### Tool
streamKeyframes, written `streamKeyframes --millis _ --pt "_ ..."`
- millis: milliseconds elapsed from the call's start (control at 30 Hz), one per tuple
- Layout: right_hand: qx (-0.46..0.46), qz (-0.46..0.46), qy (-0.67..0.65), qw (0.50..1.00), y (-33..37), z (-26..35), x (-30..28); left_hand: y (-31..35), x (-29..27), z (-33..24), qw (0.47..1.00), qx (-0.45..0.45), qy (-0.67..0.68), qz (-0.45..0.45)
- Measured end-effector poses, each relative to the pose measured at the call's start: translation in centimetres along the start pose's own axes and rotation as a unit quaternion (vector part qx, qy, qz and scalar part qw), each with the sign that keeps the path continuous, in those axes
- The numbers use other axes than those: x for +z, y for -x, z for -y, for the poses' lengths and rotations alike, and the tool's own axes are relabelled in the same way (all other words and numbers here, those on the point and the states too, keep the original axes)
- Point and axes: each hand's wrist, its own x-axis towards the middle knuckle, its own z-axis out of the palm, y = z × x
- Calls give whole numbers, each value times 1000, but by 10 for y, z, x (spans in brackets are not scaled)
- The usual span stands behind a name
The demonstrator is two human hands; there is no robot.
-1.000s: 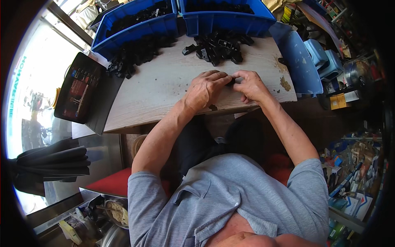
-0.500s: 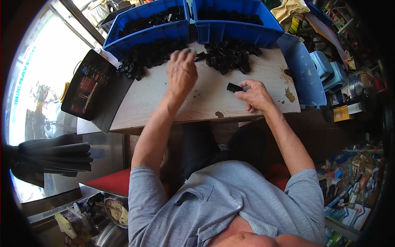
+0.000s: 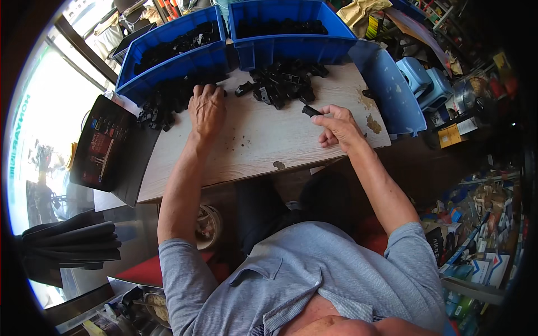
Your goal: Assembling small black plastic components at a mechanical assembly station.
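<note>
My right grip (image 3: 340,127) is closing thumb and fingers on a black part (image 3: 311,111), which is jutting from the fingertips away from me, above the surface (image 3: 252,140). I am seemingly pinching it by one end so that the other stays exposed. My left grip (image 3: 207,112) is resting, fingers bent downward, at the near edge of the left heap (image 3: 162,103); whether it is closing on a piece, I cannot tell, the fingertips being hidden. The right heap (image 3: 277,87) is lying between and beyond my grips, both heaps probably being placed for a short reach.

Containers: beyond the left grip, the left bin (image 3: 174,68), blue, is holding many black pieces (image 3: 179,47); beyond the right grip, the right bin (image 3: 297,51) is holding similar dark contents (image 3: 283,28). Right of the right grip, a paler blue tub (image 3: 392,92) is standing against the surface, its contents remaining unclear.
</note>
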Motion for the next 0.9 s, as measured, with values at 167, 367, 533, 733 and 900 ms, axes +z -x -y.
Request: streamKeyframes --millis 167,367,533,733,900 --pt "-39 -148 -54 987 -22 0 -48 -4 -8 10 995 -89 34 27" --pt "-59 -331 -108 936 -45 5 -89 0 -18 17 980 -140 131 47" --pt "-56 -297 -63 951 -56 7 -84 9 -26 19 952 -165 255 -23" --pt "-50 -241 -6 969 -73 22 -53 13 -25 14 978 -5 186 92" --pt "-52 -197 86 975 -81 39 -28 15 -28 -1 981 12 165 104"
